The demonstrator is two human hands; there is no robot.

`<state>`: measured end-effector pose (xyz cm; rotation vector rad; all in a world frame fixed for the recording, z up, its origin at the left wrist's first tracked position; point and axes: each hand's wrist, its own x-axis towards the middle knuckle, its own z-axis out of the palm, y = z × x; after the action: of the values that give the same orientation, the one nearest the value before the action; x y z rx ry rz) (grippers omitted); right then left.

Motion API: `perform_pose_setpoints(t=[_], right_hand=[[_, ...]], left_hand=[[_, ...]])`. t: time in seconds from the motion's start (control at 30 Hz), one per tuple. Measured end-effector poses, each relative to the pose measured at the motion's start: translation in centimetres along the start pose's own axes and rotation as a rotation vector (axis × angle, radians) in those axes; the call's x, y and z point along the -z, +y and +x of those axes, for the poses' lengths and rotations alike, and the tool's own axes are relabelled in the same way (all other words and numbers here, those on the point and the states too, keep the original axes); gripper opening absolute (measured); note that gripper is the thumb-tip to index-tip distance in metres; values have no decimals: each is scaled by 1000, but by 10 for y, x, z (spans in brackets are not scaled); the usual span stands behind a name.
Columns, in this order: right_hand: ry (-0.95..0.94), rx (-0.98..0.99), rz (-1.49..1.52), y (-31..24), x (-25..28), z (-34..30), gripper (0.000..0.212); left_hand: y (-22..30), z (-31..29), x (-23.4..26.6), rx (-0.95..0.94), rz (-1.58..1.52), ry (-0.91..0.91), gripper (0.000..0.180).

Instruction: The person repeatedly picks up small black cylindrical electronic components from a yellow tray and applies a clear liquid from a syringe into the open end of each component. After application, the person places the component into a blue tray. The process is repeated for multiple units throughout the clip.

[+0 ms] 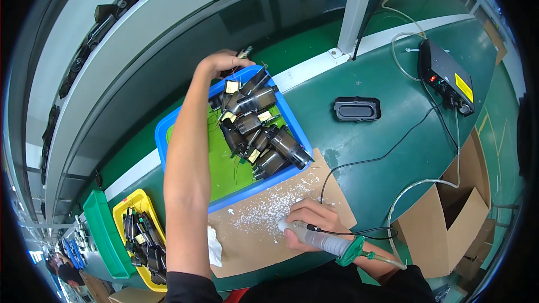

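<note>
My left hand (223, 63) is beyond the far rim of a blue tray (303, 137), its fingers curled around a dark part with a small board (245, 52) and thin wires; most of that part is hidden. Inside the tray, on a green bottom, lie several dark translucent plastic housings (259, 100) with wires and pale labels. My right hand (314, 220) grips a clear dispensing syringe (325, 241) with a green cap and an air hose, its white tip end pointing left over a cardboard sheet (252, 247). White crumbs (264, 210) are scattered on the sheet.
A small black tray (357, 109) lies on the green table, with a black controller box (446, 78) and its hose farther right. At left are a yellow bin (120, 213) of dark parts and a green bin (104, 235). An open carton (443, 230) stands at right.
</note>
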<state>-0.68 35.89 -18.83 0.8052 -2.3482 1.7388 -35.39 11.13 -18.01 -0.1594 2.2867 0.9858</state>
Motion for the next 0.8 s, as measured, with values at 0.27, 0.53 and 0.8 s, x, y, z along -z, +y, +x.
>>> perform_pose_setpoints(t=[0.27, 0.53, 0.8], right_hand=[[19, 36, -37, 2, -3, -2, 18], [33, 10, -57, 3, -2, -5, 20], [-3, 58, -71, 2, -3, -4, 24]], left_hand=[[38, 4, -15, -47, -164, -324, 48], [28, 10, -5, 230, 77, -219, 39], [-87, -66, 58, 376, -102, -35, 47]])
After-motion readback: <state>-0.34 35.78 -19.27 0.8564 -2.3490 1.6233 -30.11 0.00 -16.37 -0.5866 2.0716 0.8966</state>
